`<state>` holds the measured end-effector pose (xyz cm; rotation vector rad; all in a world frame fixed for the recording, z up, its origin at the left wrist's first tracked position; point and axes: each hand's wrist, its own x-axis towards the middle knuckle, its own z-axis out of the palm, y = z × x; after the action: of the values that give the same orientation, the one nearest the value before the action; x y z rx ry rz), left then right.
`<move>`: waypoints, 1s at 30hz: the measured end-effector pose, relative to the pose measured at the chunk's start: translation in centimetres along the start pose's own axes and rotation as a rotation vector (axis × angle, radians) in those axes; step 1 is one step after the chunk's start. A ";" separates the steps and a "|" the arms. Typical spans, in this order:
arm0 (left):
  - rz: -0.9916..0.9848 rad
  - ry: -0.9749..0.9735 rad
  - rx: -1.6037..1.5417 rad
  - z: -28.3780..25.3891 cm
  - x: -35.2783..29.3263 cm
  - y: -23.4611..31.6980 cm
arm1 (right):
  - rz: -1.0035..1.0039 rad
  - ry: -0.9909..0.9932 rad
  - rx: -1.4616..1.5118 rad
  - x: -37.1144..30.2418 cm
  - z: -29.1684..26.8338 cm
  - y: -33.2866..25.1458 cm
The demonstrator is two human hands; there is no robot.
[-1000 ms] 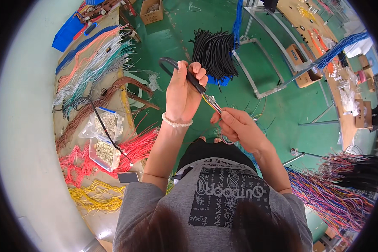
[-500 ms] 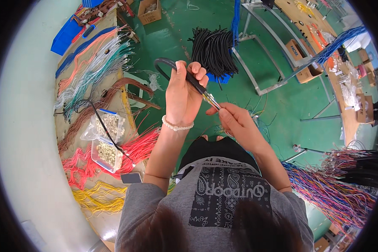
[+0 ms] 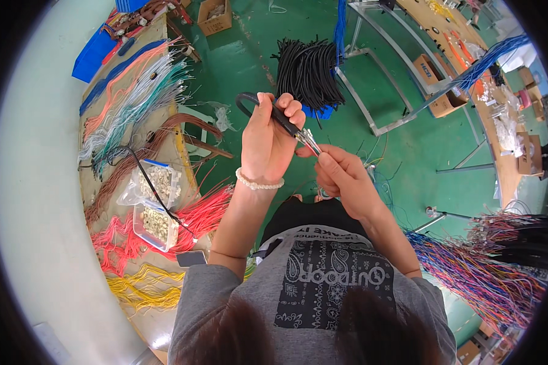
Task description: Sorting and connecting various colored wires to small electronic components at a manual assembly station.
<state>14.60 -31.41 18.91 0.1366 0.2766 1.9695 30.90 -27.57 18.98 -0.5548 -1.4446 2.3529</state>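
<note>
A black cable (looped at its top) is being gripped in the person's closed left hand, raised over the green floor. The right hand is pinching its bare wire ends beside a workbench strewn with coloured wires.

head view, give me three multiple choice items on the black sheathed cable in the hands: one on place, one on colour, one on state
1. Where does the bundle of red wires lie?
A. on the bench at the person's left
B. on the green floor at the right
C. in a cardboard box

2. What colour is the bracelet on the left wrist?
A. black
B. white
C. blue

3. How is the black sheathed cable held?
A. lying loose on the floor
B. gripped in the left hand, with the right hand at its wire ends
C. hanging from a hook

Answers:
1 A, it fans out beside the parts bags on the bench.
2 B, pale beads ring the wrist.
3 B, the left fingers wrap it and the right fingers pinch the tip.
</note>
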 end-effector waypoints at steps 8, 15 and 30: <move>0.155 0.032 0.173 0.4 0.2 -0.7 | -0.075 0.114 -0.279 0.3 0.6 0.3; 0.199 0.102 0.084 0.1 0.3 -1.0 | -0.152 0.226 -0.520 0.2 1.8 0.3; 0.197 0.055 0.156 1.3 0.1 -0.9 | -0.192 0.283 -0.811 0.4 1.6 -1.0</move>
<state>15.70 -30.82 19.95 0.2177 0.4684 2.1485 29.85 -28.21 20.54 -0.8464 -2.1549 1.4007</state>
